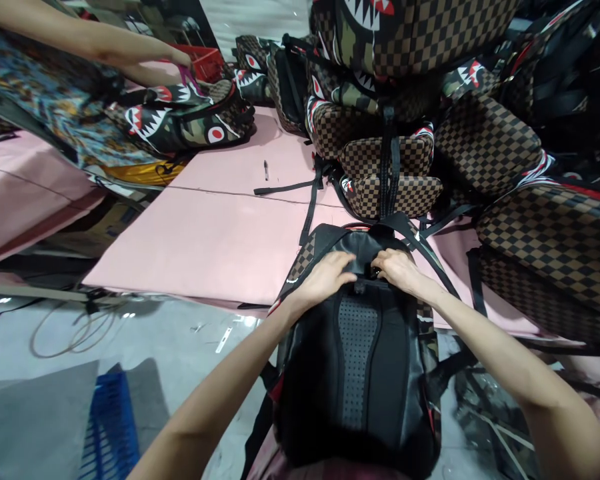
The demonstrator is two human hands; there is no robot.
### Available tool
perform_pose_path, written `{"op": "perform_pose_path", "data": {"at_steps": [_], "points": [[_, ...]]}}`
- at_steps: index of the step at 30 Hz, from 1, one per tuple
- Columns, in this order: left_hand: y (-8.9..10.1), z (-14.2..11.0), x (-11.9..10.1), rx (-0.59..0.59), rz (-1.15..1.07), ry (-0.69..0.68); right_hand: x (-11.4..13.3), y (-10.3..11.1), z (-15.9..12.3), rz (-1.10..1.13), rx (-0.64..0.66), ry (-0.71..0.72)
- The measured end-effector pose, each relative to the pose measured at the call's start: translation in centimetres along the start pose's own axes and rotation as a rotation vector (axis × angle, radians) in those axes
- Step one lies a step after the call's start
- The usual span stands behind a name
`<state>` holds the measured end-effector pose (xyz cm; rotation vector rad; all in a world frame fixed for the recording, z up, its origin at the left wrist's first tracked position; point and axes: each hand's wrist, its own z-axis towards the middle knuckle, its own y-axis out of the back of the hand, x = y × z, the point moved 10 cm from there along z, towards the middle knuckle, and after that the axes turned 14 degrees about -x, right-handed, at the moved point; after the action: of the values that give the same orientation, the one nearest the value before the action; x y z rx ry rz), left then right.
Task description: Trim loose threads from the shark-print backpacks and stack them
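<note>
A black backpack (320, 360) rests against the table's front edge, its padded back panel facing me and its top leaning onto the pink surface. My left hand (325, 279) is at the upper left of that panel, thumb and fingers apart, with nothing visible between them. Opposite it, my right hand (396, 269) has its fingers closed at the upper edge of the panel. A small dark, shiny bit shows at those fingertips, too small to name. Shoulder straps (433, 257) spread out from the top of the backpack. Checkered and camouflage patches show along its sides.
Checkered backpacks (410, 157) are piled on the pink table (195, 247) at the back and right. A pen (266, 171) lies mid-table. At the left, a co-worker's hand (183, 63) is at a shark-face backpack (195, 123). A blue plastic crate (111, 423) stands on the floor.
</note>
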<state>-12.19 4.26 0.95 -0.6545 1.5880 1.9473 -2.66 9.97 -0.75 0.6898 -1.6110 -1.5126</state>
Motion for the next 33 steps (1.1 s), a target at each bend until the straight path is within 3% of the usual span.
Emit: {"op": "perform_pose_path", "data": {"at_steps": [3, 6, 10, 13, 15, 20, 26, 33], "points": [[-1.0, -1.5, 0.4, 0.034, 0.214, -0.133, -0.2, 0.3, -0.3, 0.053, 0.002, -0.088], [0.1, -4.1, -0.9, -0.088, 0.263, -0.17, 0.9, 1.5, -2.2, 0.101, 0.005, -0.125], [2.0, -10.5, -6.3, -0.167, 0.306, -0.361, 4.5, 4.9, -7.2, 0.227, -0.04, -0.128], [2.6, -15.0, -10.4, -0.133, 0.265, -0.509, 6.7, 6.9, -10.7, 0.276, -0.039, -0.142], [2.6, -16.7, -11.8, -0.108, 0.268, -0.552, 7.5, 7.2, -12.1, 0.304, -0.003, -0.159], [2.3, -17.7, -13.1, -0.088, 0.316, -0.565, 8.4, 7.6, -12.9, 0.275, 0.02, -0.217], [3.8, -18.7, -15.1, -0.168, 0.359, -0.642, 10.0, 7.6, -13.0, 0.223, 0.114, -0.201], [4.0, -19.5, -14.9, -0.218, 0.35, -0.644, 10.6, 7.9, -13.4, 0.269, 0.089, -0.219]]}}
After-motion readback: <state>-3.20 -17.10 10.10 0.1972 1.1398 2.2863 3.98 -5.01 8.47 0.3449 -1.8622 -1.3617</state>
